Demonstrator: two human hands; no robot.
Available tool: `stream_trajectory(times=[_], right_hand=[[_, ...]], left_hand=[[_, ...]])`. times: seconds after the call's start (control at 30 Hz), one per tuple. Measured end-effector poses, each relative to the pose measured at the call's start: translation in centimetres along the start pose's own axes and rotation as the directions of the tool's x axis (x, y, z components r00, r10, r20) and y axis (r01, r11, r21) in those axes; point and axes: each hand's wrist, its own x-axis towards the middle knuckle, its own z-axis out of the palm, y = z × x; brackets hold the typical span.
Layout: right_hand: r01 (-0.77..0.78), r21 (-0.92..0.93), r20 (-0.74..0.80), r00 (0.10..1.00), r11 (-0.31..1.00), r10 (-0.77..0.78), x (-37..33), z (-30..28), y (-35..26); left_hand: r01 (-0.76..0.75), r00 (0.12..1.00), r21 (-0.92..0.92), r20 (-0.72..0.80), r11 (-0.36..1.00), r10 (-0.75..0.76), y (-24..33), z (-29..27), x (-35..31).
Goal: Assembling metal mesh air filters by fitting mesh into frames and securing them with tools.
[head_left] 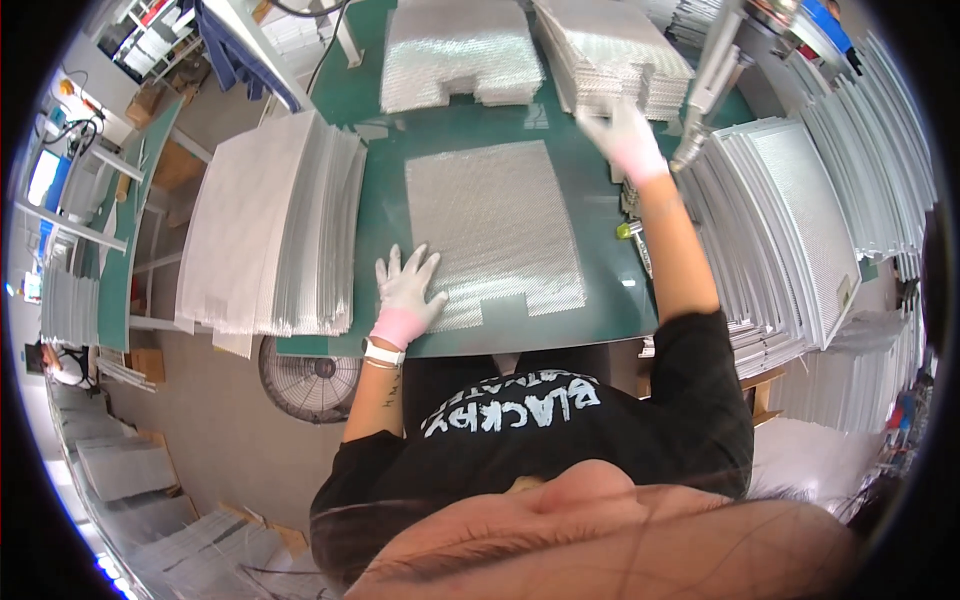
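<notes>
A silver mesh sheet (495,225) with a notch in its near edge lies flat on the green tabletop (385,180). My left hand (408,290), in a pale glove with a pink cuff, rests on the sheet's near left corner with fingers spread. Farther off, my right hand (628,145), gloved alike and slightly blurred, reaches to the near edge of a thick stack of notched mesh sheets (620,60). Its thumb stands away from its fingers, and nothing shows in its grip. Whether the fingertips touch that stack I cannot tell.
Another notched stack (460,50) lies at the back middle. Tall panel stacks flank me at left (270,230) and right (780,230). A metal arm (712,80) rises beside my right hand; a green-ended tool (630,231) lies near my right forearm. A floor fan (310,380) stands below left.
</notes>
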Motion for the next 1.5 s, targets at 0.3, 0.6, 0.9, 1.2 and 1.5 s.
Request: stream_trajectory(times=[0.3, 0.6, 0.9, 1.2, 1.5], right_hand=[[-0.29, 0.17, -0.084, 0.948, 0.942, 0.307, 13.2, -2.7, 1.4], [0.492, 0.354, -0.595, 0.774, 0.796, -0.214, -4.9, -0.5, -2.4], [0.361, 0.076, -0.36, 0.879, 0.929, -0.312, -21.9, -2.3, -5.4], [-0.059, 0.265, 0.165, 0.986, 0.962, 0.015, -21.6, 0.1, -2.4], [-0.084, 0.223, 0.194, 0.98, 0.971, 0.041, -20.5, 3.4, -1.7]], left_hand=[[0.089, 0.941, -0.148, -0.312, 0.985, -0.131, 1.8, -3.2, -2.9], [-0.171, 0.983, -0.91, -0.183, 0.378, 0.006, 5.1, -4.4, -0.3], [-0.319, 0.81, -0.947, -0.296, 0.042, -0.507, 8.0, -4.0, -1.5], [0.055, 0.891, -0.442, -0.384, 0.896, -0.244, 5.7, -3.0, -2.1], [0.226, 0.924, -0.294, -0.238, 0.929, -0.3, 4.3, -1.8, 0.2]])
